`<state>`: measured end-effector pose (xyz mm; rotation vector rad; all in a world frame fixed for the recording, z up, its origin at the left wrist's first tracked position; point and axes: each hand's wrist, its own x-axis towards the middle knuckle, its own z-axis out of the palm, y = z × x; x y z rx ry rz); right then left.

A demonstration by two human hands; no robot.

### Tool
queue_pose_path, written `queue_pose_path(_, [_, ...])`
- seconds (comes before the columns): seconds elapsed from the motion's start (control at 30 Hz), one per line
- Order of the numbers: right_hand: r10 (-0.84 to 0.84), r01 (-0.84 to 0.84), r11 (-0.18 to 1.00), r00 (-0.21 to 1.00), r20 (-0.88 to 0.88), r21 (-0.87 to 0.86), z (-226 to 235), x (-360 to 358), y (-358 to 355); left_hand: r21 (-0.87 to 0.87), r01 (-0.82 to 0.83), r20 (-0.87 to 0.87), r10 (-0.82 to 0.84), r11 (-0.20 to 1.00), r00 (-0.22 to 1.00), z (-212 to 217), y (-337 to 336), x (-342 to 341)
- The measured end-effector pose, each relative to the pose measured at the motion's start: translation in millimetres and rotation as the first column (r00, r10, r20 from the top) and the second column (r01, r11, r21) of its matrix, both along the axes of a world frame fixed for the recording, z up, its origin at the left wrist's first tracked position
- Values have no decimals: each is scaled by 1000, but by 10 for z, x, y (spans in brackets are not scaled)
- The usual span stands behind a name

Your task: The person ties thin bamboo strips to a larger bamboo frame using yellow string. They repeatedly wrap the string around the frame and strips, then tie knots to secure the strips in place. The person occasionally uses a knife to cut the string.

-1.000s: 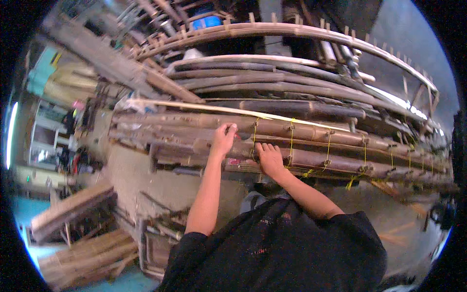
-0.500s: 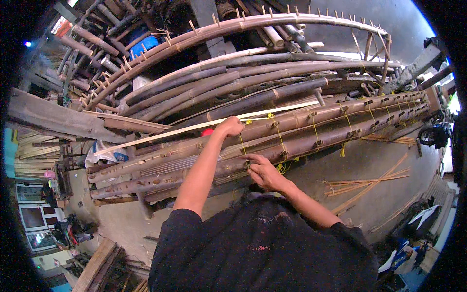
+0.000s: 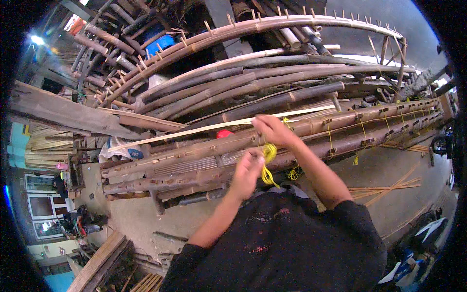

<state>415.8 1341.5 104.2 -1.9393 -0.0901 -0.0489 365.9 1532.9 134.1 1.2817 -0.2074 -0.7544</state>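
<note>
Two long brown bamboo poles, the far one (image 3: 228, 142) and the near one (image 3: 194, 174), run side by side, with small pegs and yellow cord lashed along their right part. My left hand (image 3: 247, 171) is closed beside the near pole, gripping a looped bundle of yellow cord (image 3: 268, 163) that dangles by its fingers. Over the far pole, my right hand (image 3: 276, 131) has its fingers curled together; whatever is between them is too small to make out. A pale bamboo strip (image 3: 204, 127) lies just beyond the far pole, passing behind the right fingertips.
Behind the poles lie stacked bamboo lengths (image 3: 204, 92) and a curved bamboo piece (image 3: 233, 30) studded with pegs. A red round object (image 3: 224, 134) sits past the far pole. Thin strips (image 3: 389, 189) lie on the floor at right; planks (image 3: 99, 260) stand at lower left.
My left hand has come back from the far pole toward me and now holds the cord bundle. My right hand has moved from the near pole out to the far one. The view has shifted slightly.
</note>
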Motion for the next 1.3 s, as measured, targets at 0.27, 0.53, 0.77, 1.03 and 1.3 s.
queue_pose_path(0.27, [53,-30,900,998,41,-435,-1310,1216,110,267,287,265,-357,920,896,129,123,-528])
queue_pose_path(0.53, [39,-106,779,992,-121,-618,-1555,1159,172,304,346,340,-441,888,831,-197,112,-676])
queue_pose_path(0.77, [-178,-114,664,936,-304,-739,-981,864,-111,417,408,284,-542,813,791,-1115,107,-671])
queue_pose_path(1.03, [-446,492,733,869,214,-469,-300,-1012,-629,741,481,373,-883,469,285,-907,-240,-237])
queue_pose_path(1.3, [-404,351,706,913,57,-615,-1169,-2018,-632,781,-23,504,-609,624,613,-1104,-1532,1102])
